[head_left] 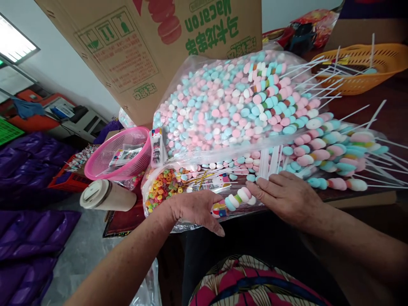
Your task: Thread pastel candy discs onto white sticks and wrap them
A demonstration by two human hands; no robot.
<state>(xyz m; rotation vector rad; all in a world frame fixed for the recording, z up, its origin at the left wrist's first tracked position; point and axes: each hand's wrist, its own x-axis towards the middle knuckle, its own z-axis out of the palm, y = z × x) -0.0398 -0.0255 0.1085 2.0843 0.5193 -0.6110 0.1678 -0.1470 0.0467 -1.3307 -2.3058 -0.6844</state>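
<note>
Between my two hands lies a candy skewer (239, 199) of pastel marshmallow discs. My left hand (194, 210) grips its end, where a small printed label sits, and my right hand (287, 196) lies over the stick end with fingers closed around it. Just behind is a clear bag (165, 183) of small coloured ring candies and printed labels. A big clear bag of pink, blue and white marshmallows (223, 106) rises behind that. Finished skewers (331, 148) are piled to the right, their white sticks pointing right.
A pink basket (105, 163) with label sheets and a lidded beige cup (106, 196) lying on its side are at the left. A macaron carton (153, 46) stands behind. An orange basket (360, 63) holds sticks at far right. Purple bags (28, 161) cover the floor left.
</note>
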